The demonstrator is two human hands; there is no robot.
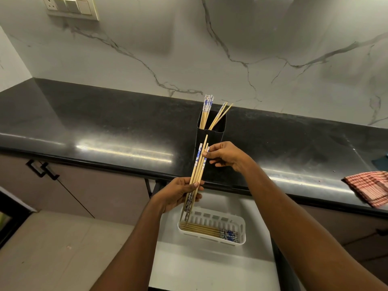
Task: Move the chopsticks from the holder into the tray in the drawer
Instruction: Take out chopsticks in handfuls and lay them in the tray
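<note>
A black square holder (210, 141) stands near the front edge of the dark counter, with several wooden chopsticks (206, 111) sticking out of it. My left hand (178, 193) grips a bunch of chopsticks (197, 171) around their middle, above the open drawer. My right hand (225, 155) pinches the upper ends of that same bunch, in front of the holder. Below, a white slotted tray (241, 226) sits in the white drawer (210, 267). Several chopsticks (210, 231) with blue-patterned ends lie flat in it.
A red checked cloth (370, 186) lies on the counter (105, 122) at the right edge. Cupboard doors with black handles (43, 169) are under the counter to the left. A marble wall with a switch panel (71, 7) rises behind.
</note>
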